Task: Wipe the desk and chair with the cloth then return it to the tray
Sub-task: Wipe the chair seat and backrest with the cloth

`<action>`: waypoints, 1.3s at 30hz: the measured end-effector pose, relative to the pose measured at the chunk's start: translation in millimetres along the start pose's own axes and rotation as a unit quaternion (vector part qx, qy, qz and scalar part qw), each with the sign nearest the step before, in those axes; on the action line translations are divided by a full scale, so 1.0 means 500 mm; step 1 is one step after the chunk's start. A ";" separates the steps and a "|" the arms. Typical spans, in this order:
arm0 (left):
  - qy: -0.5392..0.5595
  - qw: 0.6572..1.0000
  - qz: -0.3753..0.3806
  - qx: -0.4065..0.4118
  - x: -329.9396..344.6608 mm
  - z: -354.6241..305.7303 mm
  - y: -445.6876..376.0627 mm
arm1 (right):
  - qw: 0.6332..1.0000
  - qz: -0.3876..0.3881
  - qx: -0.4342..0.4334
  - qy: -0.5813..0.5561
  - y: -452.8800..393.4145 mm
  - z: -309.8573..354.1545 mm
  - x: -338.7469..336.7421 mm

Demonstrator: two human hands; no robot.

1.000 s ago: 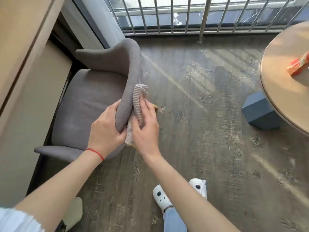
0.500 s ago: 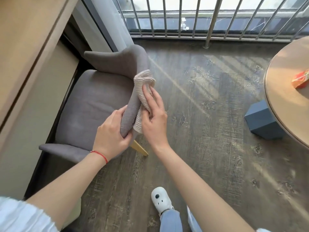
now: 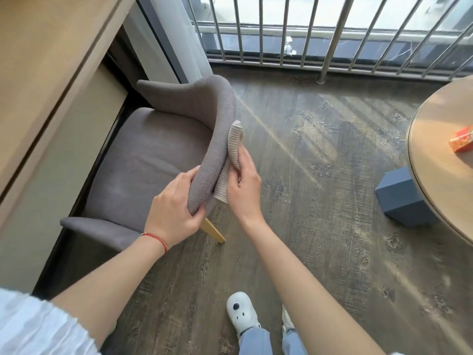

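Observation:
A grey upholstered chair (image 3: 143, 162) stands tucked under the wooden desk (image 3: 43, 60) at the left. My left hand (image 3: 174, 208) grips the near end of the chair's curved backrest. My right hand (image 3: 243, 185) presses a beige ribbed cloth (image 3: 231, 160) flat against the outer side of that backrest, fingers spread over it. The cloth's upper end folds over above my fingertips. No tray is in view.
A round wooden table (image 3: 435, 155) with a red packet (image 3: 462, 139) stands at the right, a blue box (image 3: 401, 198) on the floor beside it. A metal railing (image 3: 307, 34) runs along the window at the back. My white shoes (image 3: 242, 313) stand on the wood floor.
My right hand slid the cloth up along the backrest's outer side and then partway back down. My left hand kept its hold on the backrest. The camera tilted slightly.

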State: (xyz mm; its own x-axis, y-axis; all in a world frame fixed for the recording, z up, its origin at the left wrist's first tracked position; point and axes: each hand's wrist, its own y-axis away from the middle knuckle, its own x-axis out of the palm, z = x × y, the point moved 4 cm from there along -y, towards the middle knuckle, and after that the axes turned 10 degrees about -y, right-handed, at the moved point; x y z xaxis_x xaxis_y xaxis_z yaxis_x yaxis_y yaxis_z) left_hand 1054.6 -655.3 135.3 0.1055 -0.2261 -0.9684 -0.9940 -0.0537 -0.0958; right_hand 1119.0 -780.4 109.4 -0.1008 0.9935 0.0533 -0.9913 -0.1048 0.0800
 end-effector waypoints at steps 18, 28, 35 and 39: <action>-0.010 1.000 -0.006 0.006 0.001 -0.002 0.004 | 0.995 -0.063 0.054 -0.055 -0.009 0.032 -0.066; -0.005 1.000 -0.007 0.004 0.000 -0.003 0.005 | 0.986 -0.007 0.163 -0.020 -0.099 -0.044 -0.017; -0.001 1.000 -0.007 0.003 0.001 -0.001 0.000 | 0.998 -0.044 -0.029 -0.042 -0.006 -0.013 0.014; -0.008 1.000 -0.003 0.000 -0.001 -0.003 0.003 | 0.986 0.069 0.147 0.039 0.059 -0.108 0.010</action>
State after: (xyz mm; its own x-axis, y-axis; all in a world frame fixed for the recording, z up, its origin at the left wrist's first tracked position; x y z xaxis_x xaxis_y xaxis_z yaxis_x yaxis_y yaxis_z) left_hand 1052.9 -656.9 136.0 0.1118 -0.2099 -0.9713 -0.9932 -0.0553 -0.1024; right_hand 1084.5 -776.0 58.2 -0.2513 0.9679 0.0091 -0.9007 -0.2373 0.3639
